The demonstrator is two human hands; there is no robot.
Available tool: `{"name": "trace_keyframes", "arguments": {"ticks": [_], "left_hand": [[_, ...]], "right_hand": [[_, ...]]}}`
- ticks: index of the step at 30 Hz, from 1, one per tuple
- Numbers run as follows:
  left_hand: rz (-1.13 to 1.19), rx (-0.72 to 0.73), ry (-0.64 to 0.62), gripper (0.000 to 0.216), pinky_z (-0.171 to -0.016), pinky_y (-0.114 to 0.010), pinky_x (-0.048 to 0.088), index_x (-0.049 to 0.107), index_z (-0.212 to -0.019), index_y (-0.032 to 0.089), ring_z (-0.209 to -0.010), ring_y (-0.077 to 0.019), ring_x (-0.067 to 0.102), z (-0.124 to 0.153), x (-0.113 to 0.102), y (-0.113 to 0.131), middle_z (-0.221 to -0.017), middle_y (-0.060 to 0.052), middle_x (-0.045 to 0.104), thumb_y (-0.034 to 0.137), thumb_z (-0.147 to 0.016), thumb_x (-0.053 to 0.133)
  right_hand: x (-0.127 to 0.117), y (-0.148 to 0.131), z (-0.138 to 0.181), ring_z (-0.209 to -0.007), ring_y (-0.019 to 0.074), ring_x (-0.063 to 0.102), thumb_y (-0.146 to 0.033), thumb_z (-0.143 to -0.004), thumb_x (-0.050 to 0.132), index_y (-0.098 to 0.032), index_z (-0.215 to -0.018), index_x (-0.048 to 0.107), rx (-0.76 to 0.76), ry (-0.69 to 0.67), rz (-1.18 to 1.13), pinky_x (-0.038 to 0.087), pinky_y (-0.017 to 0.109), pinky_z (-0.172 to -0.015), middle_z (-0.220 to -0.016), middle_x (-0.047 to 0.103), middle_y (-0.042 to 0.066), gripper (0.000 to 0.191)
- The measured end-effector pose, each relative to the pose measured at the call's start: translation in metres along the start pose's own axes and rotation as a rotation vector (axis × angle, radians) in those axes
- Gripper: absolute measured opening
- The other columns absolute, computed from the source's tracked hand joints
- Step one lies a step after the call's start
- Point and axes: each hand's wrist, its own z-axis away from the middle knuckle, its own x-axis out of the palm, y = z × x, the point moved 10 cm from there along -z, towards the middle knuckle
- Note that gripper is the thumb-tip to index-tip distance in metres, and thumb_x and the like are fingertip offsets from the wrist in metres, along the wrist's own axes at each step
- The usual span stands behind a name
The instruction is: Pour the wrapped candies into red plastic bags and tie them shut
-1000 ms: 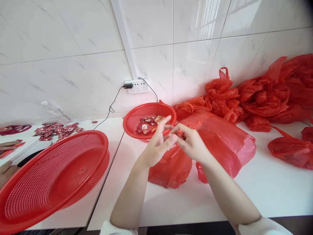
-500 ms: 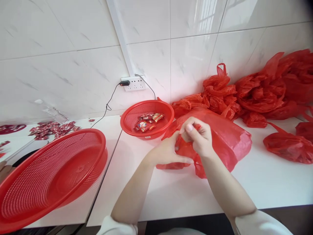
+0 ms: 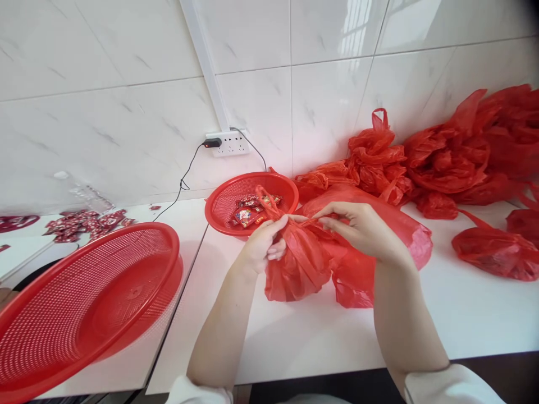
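**Head view.** The small red bag [image 3: 298, 269] rests on the white table [image 3: 463, 320] directly in front of the person. Its filled bottom bears on the surface and its neck is drawn up between both hands.

- The left hand [image 3: 263, 247] is closed into a fist, clamped on one handle strip [image 3: 267, 202]. The strip runs out of the fist toward 11 o'clock.
- The right hand [image 3: 366, 230], at 3 o'clock from the left, pinches the second handle strip [image 3: 332, 221] between thumb and fingertips. The other fingers lie extended over the film.
- The two grips pull away from each other, so the neck appears stretched taut. As a judgement, this hold gathers the mouth and keeps the contents low in the bag.

A larger red bag [image 3: 408, 241] lies flat at 3 o'clock from the small one, touching it and passing under the right hand.

The small red basket [image 3: 219, 199] stands at 11 o'clock from the hands, just beyond the left fist. It holds wrapped sweets [image 3: 246, 214].

The large red basket [image 3: 84, 303] sits tilted at 8 o'clock, well apart from the bag.

A heap of red bags [image 3: 455, 157] is banked against the tiled wall at 2 o'clock.

Loose wrappers [image 3: 84, 223] lie at 9 o'clock near the wall.

The wall socket [image 3: 229, 143], with one plug inserted, is at 12 o'clock.
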Motion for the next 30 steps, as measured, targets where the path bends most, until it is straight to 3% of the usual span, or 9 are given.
{"name": "trace_keyframes", "arguments": {"ticks": [3,7,12,15,19,21,23,26,30], "left_hand": [[0.066,-0.015,-0.045,0.033,-0.034,-0.014,0.01,0.069,-0.103,0.016,-0.033,-0.0016,0.011,0.002,-0.004,0.003,-0.037,0.01,0.026,0.043,-0.091,0.053],[0.114,-0.029,-0.094,0.032,-0.037,-0.015,0.021,0.07,-0.106,0.015,-0.036,-0.0015,0.023,-0.003,-0.005,0.0,-0.056,-0.001,0.059,0.038,-0.092,0.053],[0.17,0.073,-0.07,0.024,-0.051,-0.017,0.037,0.073,-0.095,0.013,-0.049,-0.0029,0.036,-0.007,-0.011,0.011,-0.076,-0.004,0.063,0.032,-0.086,0.061],[0.118,0.134,-0.076,0.015,-0.056,-0.018,0.037,0.07,-0.091,0.014,-0.056,-0.0054,0.041,-0.006,-0.011,0.016,-0.072,-0.001,0.056,0.02,-0.081,0.061],[-0.097,0.147,-0.166,0.015,-0.056,-0.021,0.035,0.062,-0.081,0.016,-0.058,-0.0085,0.042,-0.001,0.004,0.011,-0.067,0.001,0.05,0.008,-0.072,0.053],[-0.185,0.17,-0.179,0.013,-0.061,-0.024,0.038,0.059,-0.079,0.017,-0.061,-0.01,0.045,0.003,0.01,0.013,-0.068,0.001,0.051,0.009,-0.071,0.051],[-0.298,0.196,-0.168,0.007,-0.066,-0.026,0.041,0.058,-0.079,0.017,-0.063,-0.0115,0.048,0.008,0.014,0.017,-0.068,0.001,0.052,0.014,-0.079,0.051],[-0.528,0.253,-0.053,0.025,-0.065,-0.028,0.042,0.058,-0.077,0.017,-0.059,-0.0125,0.05,0.015,0.008,0.026,-0.063,0.002,0.051,0.033,-0.092,0.048],[-0.789,0.489,0.281,0.04,-0.065,-0.028,0.044,0.061,-0.074,0.017,-0.063,-0.0151,0.055,0.026,-0.013,0.056,-0.065,-0.002,0.059,0.045,-0.095,0.043]], "right_hand": [[-0.014,0.007,0.0,-0.076,0.0174,0.066,-0.027,-0.09,0.056,-0.022,-0.091,0.07,0.028,0.111,0.05,0.051,0.03,-0.071,-0.086,0.072,0.002,0.016],[-0.016,-0.004,0.003,-0.092,0.0197,0.068,-0.027,-0.093,0.052,-0.023,-0.097,0.067,-0.035,0.176,-0.058,0.051,0.033,-0.082,-0.097,0.073,0.003,0.016],[0.032,-0.031,0.01,-0.099,0.0191,0.068,-0.027,-0.095,0.05,-0.024,-0.103,0.067,-0.205,-0.297,-0.167,0.052,0.032,-0.084,-0.107,0.072,0.003,0.02],[0.047,-0.027,0.012,-0.089,0.0178,0.068,-0.027,-0.092,0.055,-0.023,-0.102,0.067,-0.202,-0.44,-0.095,0.052,0.031,-0.08,-0.099,0.073,0.002,0.016],[0.039,-0.023,0.001,-0.098,0.0194,0.063,-0.026,-0.086,0.063,-0.021,-0.096,0.061,-0.208,-0.25,-0.245,0.05,0.034,-0.089,-0.105,0.066,0.005,0.011],[0.039,-0.018,-0.004,-0.111,0.0206,0.059,-0.02,-0.084,0.063,-0.023,-0.11,0.056,-0.187,-0.156,-0.296,0.047,0.038,-0.097,-0.121,0.06,0.006,0.026],[0.056,-0.015,-0.006,-0.114,0.0205,0.058,-0.016,-0.083,0.063,-0.026,-0.128,0.048,-0.161,-0.236,-0.314,0.047,0.039,-0.098,-0.126,0.058,0.006,0.049],[0.073,-0.01,-0.009,-0.099,0.0183,0.064,-0.014,-0.084,0.06,-0.028,-0.14,0.039,-0.119,-0.313,-0.294,0.05,0.038,-0.092,-0.105,0.066,0.002,0.062],[0.072,-0.003,-0.013,-0.083,0.0173,0.062,-0.015,-0.084,0.059,-0.026,-0.143,0.04,-0.081,-0.232,-0.233,0.051,0.037,-0.084,-0.089,0.064,0.001,0.063]]}}
